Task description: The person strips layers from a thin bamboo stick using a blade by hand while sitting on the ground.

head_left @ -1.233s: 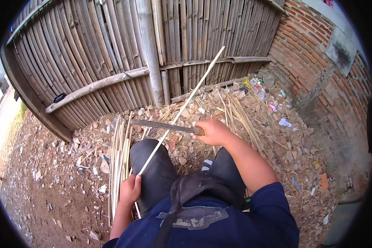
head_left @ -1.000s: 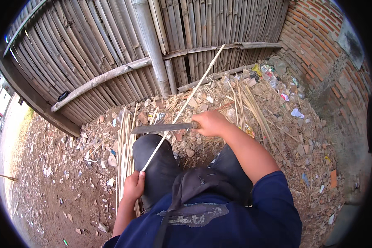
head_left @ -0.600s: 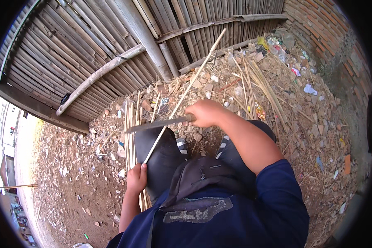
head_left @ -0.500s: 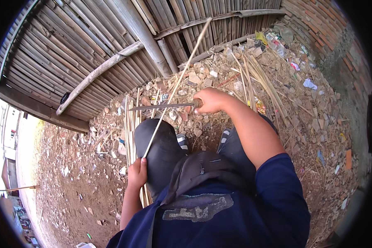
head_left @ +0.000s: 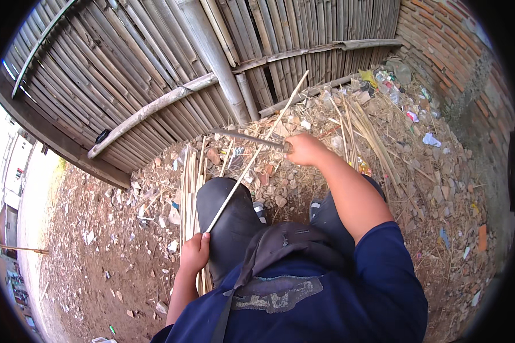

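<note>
Pinched in my left hand [head_left: 195, 253] is the near end of a long pale bamboo strip [head_left: 233, 193], which slants up and away to the right past my left knee. My right hand [head_left: 306, 150] is closed round the handle of a long knife [head_left: 240, 135]. Its dark blade points left and crosses the strip a little beyond my knees; whether it presses on the strip I cannot tell. More split bamboo strips [head_left: 189, 188] lie in a bundle along the outside of my left leg, partly hidden by my left hand and forearm.
A bamboo-slat wall [head_left: 154, 74] with a thick pole [head_left: 214, 54] stands ahead, and a brick wall [head_left: 446, 40] rises at the right. Another heap of bamboo strips [head_left: 377, 137] lies right of my feet. Rubble and litter [head_left: 431, 139] cover the ground. A dark bag [head_left: 292, 240] sits at my waist.
The blade has tilted, its tip now angling up and away, and it crosses the strip farther from my left hand. The strip's far end appears lower; the whole view has also shifted.
</note>
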Motion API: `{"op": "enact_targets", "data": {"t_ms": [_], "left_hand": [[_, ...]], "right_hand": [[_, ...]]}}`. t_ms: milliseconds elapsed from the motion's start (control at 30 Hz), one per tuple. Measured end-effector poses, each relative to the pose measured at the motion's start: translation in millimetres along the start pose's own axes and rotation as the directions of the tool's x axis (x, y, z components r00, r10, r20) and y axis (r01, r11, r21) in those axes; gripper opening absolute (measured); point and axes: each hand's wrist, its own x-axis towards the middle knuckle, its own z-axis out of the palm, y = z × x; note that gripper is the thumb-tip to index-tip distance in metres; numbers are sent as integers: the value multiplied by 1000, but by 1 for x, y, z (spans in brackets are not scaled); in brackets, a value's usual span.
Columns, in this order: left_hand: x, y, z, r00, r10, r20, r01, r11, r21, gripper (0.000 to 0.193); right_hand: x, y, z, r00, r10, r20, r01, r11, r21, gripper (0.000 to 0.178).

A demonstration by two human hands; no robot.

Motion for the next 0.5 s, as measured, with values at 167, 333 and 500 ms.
{"op": "enact_targets", "data": {"t_ms": [167,333,500], "left_hand": [[-3,2,-1,1000,-24,7,24,996,83,52],[-4,-5,5,1000,-13,0,12,998,60,51],[4,-2,3,999,44,12,-44,995,92,50]], "right_hand": [[-28,-45,-5,969,-158,188,181,977,-114,30],[1,29,13,988,73,134,-99,975,200,33],[-11,46,9,991,123,-44,-116,983,145,32]]}}
